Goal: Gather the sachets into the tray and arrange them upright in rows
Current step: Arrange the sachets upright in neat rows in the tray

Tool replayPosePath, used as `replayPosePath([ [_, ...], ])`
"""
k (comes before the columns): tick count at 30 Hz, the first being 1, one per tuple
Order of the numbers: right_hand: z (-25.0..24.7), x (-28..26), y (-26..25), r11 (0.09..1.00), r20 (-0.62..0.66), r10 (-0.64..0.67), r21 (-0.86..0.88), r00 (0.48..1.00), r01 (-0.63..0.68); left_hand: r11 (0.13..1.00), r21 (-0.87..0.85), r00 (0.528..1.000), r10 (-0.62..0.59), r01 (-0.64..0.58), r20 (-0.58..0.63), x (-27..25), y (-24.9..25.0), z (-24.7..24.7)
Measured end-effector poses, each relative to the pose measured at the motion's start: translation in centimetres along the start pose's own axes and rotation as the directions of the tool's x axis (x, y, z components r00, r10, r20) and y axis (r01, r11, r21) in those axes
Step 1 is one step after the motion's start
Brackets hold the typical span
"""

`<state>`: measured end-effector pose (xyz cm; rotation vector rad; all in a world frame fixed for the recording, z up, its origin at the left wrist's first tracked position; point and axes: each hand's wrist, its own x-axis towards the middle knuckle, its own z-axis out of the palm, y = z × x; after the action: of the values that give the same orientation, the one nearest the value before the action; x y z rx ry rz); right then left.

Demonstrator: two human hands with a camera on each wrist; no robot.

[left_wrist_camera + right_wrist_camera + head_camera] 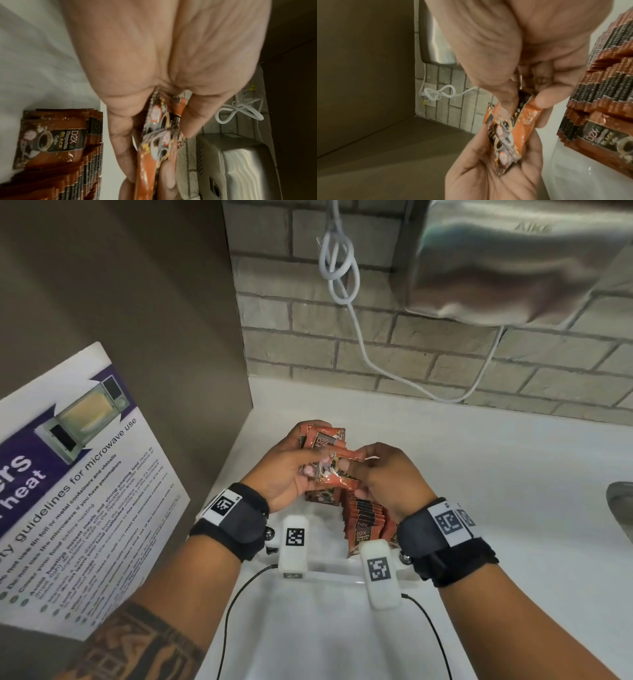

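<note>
I see a white counter (479,474) meeting a grey brick wall (428,350) at its far edge, under a steel hand dryer (513,261) with a knotted white cord (337,265). My left hand (284,470) grips a bunch of sachets (323,440); my right hand (390,477) pinches one sachet (342,479) from it. The left wrist view alone shows the upright row (56,142) reading "D2X Black", standing in the white tray (322,568) at the counter's near edge.

A white counter (479,474) runs to a grey brick wall at the far side. On it near the middle sits a clear tray (329,571), holding a row of upright orange sachets (366,522) at its right.
</note>
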<state>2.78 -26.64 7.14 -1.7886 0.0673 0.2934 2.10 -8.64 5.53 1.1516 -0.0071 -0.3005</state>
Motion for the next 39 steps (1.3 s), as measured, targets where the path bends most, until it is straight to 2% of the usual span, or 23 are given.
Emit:
replayPosePath([
  [3,-0.5,0.6,-0.1,0.993,0.017,-0.046,-0.112,0.999,0.048,0.996,0.093,0.999,0.013,-0.009,-0.04,-0.1,0.1,-0.3],
  [5,-0.4,1.0,-0.3,0.989,-0.02,-0.117,-0.098,0.993,0.115,0.987,0.158,0.999,0.02,-0.014,-0.035,-0.2,0.0,-0.2],
  [8,0.6,1.1,-0.3,0.983,-0.116,-0.121,0.126,0.986,0.136,0.989,0.146,1.0,0.028,-0.026,-0.011,-0.4,-0.4,0.4],
  [11,1.6,0.7,-0.1,0.915,-0.07,-0.037,0.398,0.997,0.062,0.993,0.112,0.999,0.036,-0.033,-0.022,-0.5,-0.9,1.0],
  [13,1.7,0.4,-0.2,0.883,-0.043,-0.013,0.469,0.999,0.032,0.996,0.081,0.999,0.031,-0.029,-0.03,-0.5,-1.0,0.9],
  [16,0.8,0.6,-0.1,0.891,-0.057,-0.038,0.45,0.998,0.059,0.999,-0.033,0.999,-0.014,0.013,-0.03,-0.7,-0.5,0.2],
  [20,-0.2,0.4,-0.3,0.908,-0.034,-0.051,0.415,0.998,0.061,0.999,0.042,1.0,0.021,-0.02,-0.022,-1.0,-0.3,-0.2],
  [25,1.2,-0.3,0.0,0.967,0.094,-0.123,0.235,0.988,0.098,0.987,0.136,0.996,0.092,-0.09,-0.012,-1.2,-0.7,0.4],
  [30,0.8,0.2,-0.3,0.931,0.057,-0.11,0.355,0.992,0.083,1.0,-0.018,0.999,0.024,-0.024,0.026,-1.2,-0.3,0.4],
  [34,1.5,0.5,0.2,0.926,0.003,-0.142,0.354,0.99,0.132,0.992,0.087,0.996,0.087,-0.088,0.019,-1.0,-0.7,1.0],
  [39,2.0,0.6,0.5,0.934,-0.103,-0.16,0.306,0.982,0.184,0.994,0.047,0.994,0.102,-0.1,-0.038,-0.9,-0.5,1.3],
])
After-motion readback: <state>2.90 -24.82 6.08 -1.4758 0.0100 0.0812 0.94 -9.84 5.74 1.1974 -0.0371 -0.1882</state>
